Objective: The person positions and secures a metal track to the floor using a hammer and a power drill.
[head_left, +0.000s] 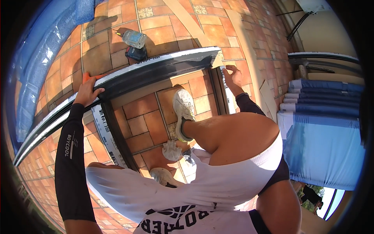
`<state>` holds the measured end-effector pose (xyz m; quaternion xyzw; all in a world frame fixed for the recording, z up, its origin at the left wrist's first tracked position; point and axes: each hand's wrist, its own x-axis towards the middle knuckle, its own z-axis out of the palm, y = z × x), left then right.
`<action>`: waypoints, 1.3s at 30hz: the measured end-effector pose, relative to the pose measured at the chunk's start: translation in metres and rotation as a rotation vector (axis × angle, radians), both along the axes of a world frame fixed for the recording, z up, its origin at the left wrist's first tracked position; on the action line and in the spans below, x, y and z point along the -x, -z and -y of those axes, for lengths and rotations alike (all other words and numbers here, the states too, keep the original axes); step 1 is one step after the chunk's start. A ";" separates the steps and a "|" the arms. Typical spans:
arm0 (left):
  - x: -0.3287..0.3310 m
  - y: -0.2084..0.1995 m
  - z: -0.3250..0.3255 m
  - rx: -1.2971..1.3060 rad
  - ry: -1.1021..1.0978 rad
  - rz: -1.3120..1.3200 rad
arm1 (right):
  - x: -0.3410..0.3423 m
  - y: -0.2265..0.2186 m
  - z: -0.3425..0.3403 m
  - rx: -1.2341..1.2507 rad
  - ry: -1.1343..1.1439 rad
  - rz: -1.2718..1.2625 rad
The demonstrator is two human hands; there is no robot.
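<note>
Terracotta floor tiles (144,105) are seen under a dark metal frame (156,72) lying flat. Beyond it, a clear plastic bottle (134,38) and a small dark tool (136,54) rest on the floor, and blue-wrapped bundles (323,101) are stacked at the right. A white shoe (184,111) is planted inside the frame. Its long top rail runs from lower left to upper right. The left hand (87,91) is laid flat on that rail, fingers spread. The right hand (233,76) is curled over the right side bar (224,91).
</note>
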<state>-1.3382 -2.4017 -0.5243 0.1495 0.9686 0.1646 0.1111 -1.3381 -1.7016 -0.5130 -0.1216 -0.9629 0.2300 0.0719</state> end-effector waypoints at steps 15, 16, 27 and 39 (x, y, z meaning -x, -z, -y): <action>0.043 0.015 0.010 0.049 -0.079 0.123 | 0.153 0.043 0.035 0.377 -0.129 0.512; 0.048 0.019 0.008 0.051 -0.074 0.146 | 0.158 0.046 0.028 0.401 -0.109 0.512; 0.056 0.028 -0.003 0.068 -0.119 0.171 | 0.172 0.058 -0.013 0.666 -0.124 0.597; 0.015 0.016 -0.154 -0.422 -1.449 0.211 | 0.178 0.054 -0.010 0.602 -0.028 0.592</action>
